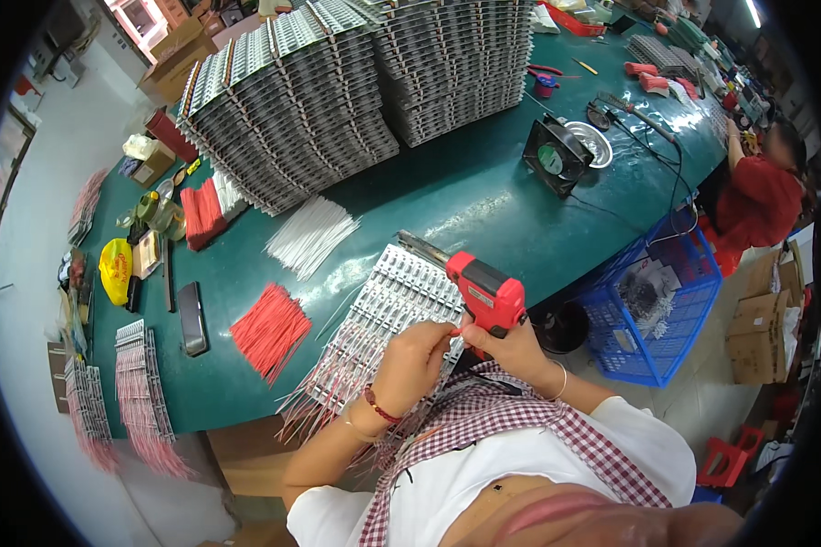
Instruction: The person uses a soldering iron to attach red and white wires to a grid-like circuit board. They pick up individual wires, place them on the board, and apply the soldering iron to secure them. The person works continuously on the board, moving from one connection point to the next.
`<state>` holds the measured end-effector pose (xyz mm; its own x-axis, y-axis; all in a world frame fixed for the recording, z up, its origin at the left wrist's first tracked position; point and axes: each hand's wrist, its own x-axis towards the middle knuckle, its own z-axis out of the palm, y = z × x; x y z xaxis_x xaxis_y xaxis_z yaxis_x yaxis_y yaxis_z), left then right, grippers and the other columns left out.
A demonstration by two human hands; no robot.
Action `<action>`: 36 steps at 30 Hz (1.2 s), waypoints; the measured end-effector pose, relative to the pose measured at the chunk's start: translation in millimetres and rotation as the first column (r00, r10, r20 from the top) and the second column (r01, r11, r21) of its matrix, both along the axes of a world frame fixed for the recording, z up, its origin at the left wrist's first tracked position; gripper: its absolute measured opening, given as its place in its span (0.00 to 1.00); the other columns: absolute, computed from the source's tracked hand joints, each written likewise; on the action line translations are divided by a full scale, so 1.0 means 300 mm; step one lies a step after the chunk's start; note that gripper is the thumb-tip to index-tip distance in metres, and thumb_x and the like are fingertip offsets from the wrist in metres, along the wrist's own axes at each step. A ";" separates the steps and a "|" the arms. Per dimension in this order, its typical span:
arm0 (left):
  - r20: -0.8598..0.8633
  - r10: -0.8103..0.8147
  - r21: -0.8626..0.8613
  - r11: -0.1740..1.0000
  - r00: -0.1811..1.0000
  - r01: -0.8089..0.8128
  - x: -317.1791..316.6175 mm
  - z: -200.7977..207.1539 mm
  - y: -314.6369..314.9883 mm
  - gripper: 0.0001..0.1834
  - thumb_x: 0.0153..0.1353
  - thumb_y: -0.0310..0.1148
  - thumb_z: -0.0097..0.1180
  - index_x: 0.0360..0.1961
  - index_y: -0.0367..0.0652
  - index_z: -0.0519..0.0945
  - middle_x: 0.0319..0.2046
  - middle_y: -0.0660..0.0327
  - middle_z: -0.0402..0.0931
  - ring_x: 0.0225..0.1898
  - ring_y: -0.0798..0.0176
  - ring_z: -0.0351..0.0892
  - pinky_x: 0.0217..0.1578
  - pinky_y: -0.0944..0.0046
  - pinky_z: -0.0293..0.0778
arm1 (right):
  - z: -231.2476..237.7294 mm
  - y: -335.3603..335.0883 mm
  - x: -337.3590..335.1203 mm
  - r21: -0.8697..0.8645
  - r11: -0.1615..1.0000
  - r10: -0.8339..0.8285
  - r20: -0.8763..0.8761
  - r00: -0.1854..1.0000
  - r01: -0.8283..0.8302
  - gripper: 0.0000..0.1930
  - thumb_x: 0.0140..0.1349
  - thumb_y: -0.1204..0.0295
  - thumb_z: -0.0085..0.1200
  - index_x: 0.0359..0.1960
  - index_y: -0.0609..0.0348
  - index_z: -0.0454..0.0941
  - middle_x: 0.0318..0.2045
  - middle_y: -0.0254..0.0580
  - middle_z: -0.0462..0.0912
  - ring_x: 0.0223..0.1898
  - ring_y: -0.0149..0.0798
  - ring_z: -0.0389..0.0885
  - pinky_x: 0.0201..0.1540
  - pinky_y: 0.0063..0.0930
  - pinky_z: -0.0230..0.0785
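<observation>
A person is soldering at the near edge of a green table [447, 196].

The right hand [511, 351] is gripping a red soldering gun [486, 294] by its handle, fingers fully closed; it looks rigid, light and hot at the tip, so the handle is the safe hold. The left hand [417, 363] is pinching thin wire leads against the white component panel [383, 310], which is lying directly beneath both hands and looks thin, stiff and fragile.

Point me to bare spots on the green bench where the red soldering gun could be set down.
Widest bare patch: green bench between the tall board stacks, the small black fan and the red soldering gun. A narrower strip lies between the white wires and red wires. Crowded: the left edge, and the panel under both hands.
</observation>
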<state>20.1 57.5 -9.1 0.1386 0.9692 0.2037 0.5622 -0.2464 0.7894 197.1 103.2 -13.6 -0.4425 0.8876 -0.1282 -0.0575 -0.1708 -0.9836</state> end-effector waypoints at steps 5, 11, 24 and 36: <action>0.123 0.059 -0.165 0.985 0.991 -0.039 -0.010 -0.007 -0.032 0.10 0.60 0.21 0.50 0.41 0.35 0.79 0.25 0.54 0.77 0.26 0.61 0.78 0.28 0.65 0.72 | -0.010 -0.011 0.004 -0.190 0.982 -0.025 -0.140 0.990 -0.002 0.12 0.62 0.65 0.58 0.37 0.62 0.75 0.27 0.33 0.78 0.29 0.24 0.77 0.33 0.20 0.71; 0.169 0.059 -0.105 0.994 0.984 -0.042 0.001 0.003 -0.051 0.09 0.61 0.22 0.50 0.41 0.35 0.80 0.25 0.55 0.77 0.25 0.63 0.78 0.27 0.66 0.72 | -0.034 -0.002 0.015 -0.233 0.970 0.028 -0.165 0.986 -0.067 0.21 0.60 0.72 0.58 0.53 0.65 0.68 0.31 0.37 0.77 0.28 0.28 0.77 0.32 0.23 0.73; 0.211 0.129 -0.146 0.984 0.969 -0.099 0.043 -0.022 -0.037 0.07 0.60 0.26 0.53 0.36 0.34 0.81 0.24 0.54 0.80 0.24 0.60 0.80 0.26 0.65 0.73 | -0.026 -0.016 0.005 -0.082 0.997 0.000 0.062 0.998 0.005 0.10 0.56 0.75 0.62 0.38 0.60 0.76 0.30 0.28 0.78 0.32 0.21 0.75 0.35 0.17 0.69; 0.174 0.165 -0.180 0.975 0.971 -0.133 0.058 -0.024 -0.046 0.08 0.60 0.27 0.53 0.36 0.34 0.81 0.24 0.53 0.80 0.24 0.59 0.80 0.27 0.64 0.74 | -0.033 -0.026 0.014 -0.064 0.997 -0.022 0.107 0.994 0.029 0.07 0.55 0.75 0.62 0.35 0.61 0.78 0.30 0.30 0.81 0.32 0.22 0.76 0.37 0.19 0.70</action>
